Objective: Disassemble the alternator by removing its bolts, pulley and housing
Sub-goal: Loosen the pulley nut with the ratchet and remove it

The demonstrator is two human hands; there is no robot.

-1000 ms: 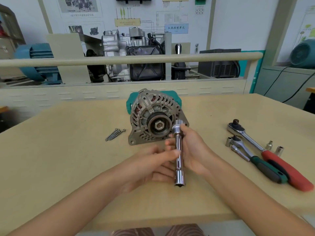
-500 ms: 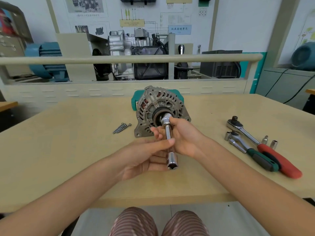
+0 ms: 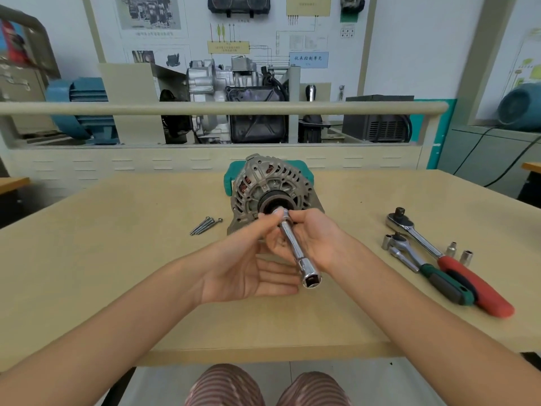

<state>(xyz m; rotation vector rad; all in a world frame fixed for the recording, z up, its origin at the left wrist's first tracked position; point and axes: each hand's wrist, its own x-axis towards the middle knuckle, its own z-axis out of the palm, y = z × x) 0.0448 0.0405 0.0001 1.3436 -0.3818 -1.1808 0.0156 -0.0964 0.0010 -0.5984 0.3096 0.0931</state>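
The grey alternator (image 3: 295, 183) stands on the table with its black pulley (image 3: 270, 200) facing me. A long chrome socket bar (image 3: 297, 252) points from the pulley's centre back toward me, its far end at the pulley nut, which is hidden. My right hand (image 3: 317, 235) grips the bar's far part from the right, fingers curled round it. My left hand (image 3: 246, 268) pinches the far end with thumb and a finger, and its lower fingers lie straight under the bar. Several long bolts (image 3: 205, 225) lie left of the alternator.
A red-handled ratchet (image 3: 468, 276) and a green-handled ratchet (image 3: 436, 273) lie at the right, with two small sockets (image 3: 459, 253) beside them. A green case (image 3: 229, 178) sits behind the alternator. A rail and engine display stand beyond the table.
Both hands carried the socket bar forward from in front of the alternator, and its far end now sits at the pulley's centre. The bar tilted from upright to pointing at me.
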